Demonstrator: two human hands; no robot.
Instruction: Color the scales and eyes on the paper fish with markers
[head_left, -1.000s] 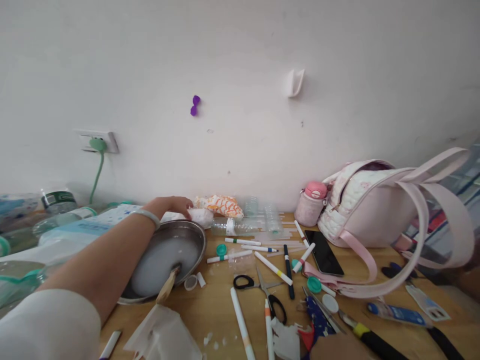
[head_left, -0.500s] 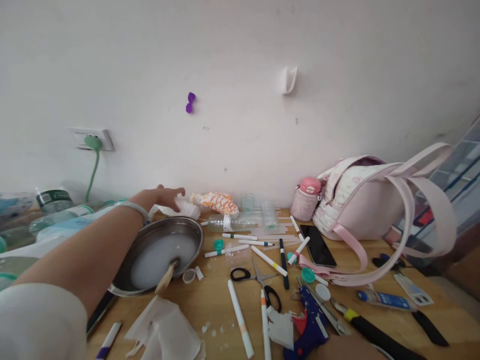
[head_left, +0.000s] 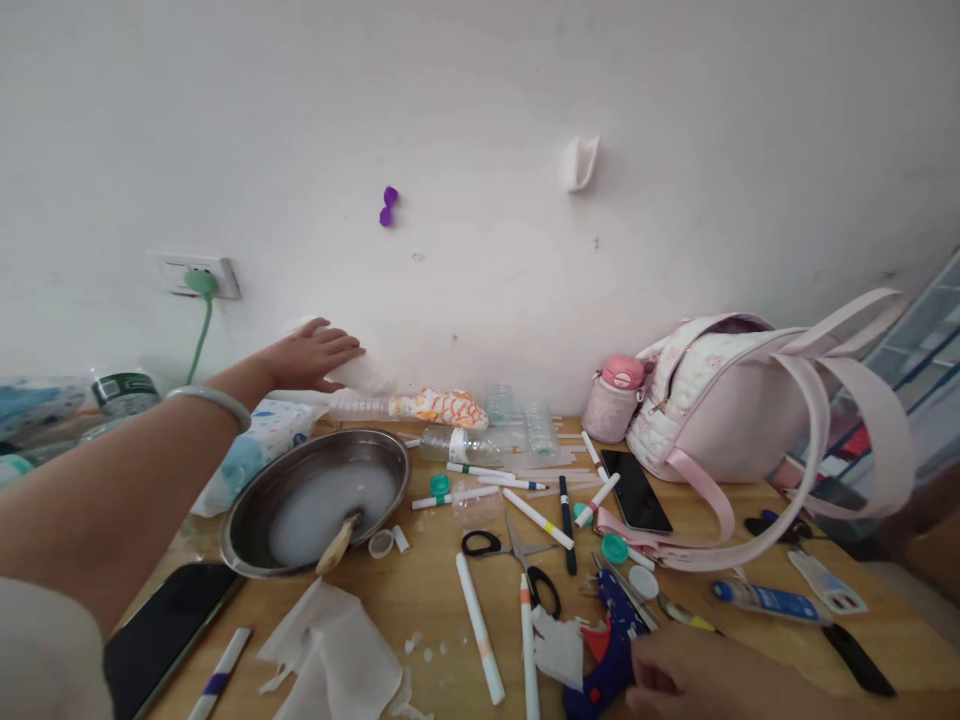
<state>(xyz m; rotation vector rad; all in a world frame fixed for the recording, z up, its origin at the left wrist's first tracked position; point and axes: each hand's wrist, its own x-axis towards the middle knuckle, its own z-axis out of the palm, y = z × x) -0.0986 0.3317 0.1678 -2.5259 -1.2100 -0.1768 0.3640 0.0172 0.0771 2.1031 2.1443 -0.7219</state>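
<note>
My left hand [head_left: 311,356] is raised above the table's back edge near the wall, fingers closed round a white wad of tissue [head_left: 360,373]. A pale bangle sits on that wrist. Below the hand lie a tissue pack [head_left: 259,440] and a metal bowl [head_left: 259,520] holding white paste and a wooden stick [head_left: 336,545]. My right hand [head_left: 705,680] rests at the bottom edge with fingers curled beside a blue glue gun [head_left: 611,650]; whether it grips the glue gun is hidden.
Marker pens [head_left: 480,625], black scissors [head_left: 517,560], bottle caps and torn paper [head_left: 330,660] litter the wooden table. A phone [head_left: 169,620] lies at the lower left, another [head_left: 634,490] by the pink bag [head_left: 742,400]. Plastic bottles [head_left: 465,442] line the wall.
My left hand has lifted the white tissue up from behind the bowl toward the wall. My right hand has come further into view at the bottom. The camera shifted slightly.
</note>
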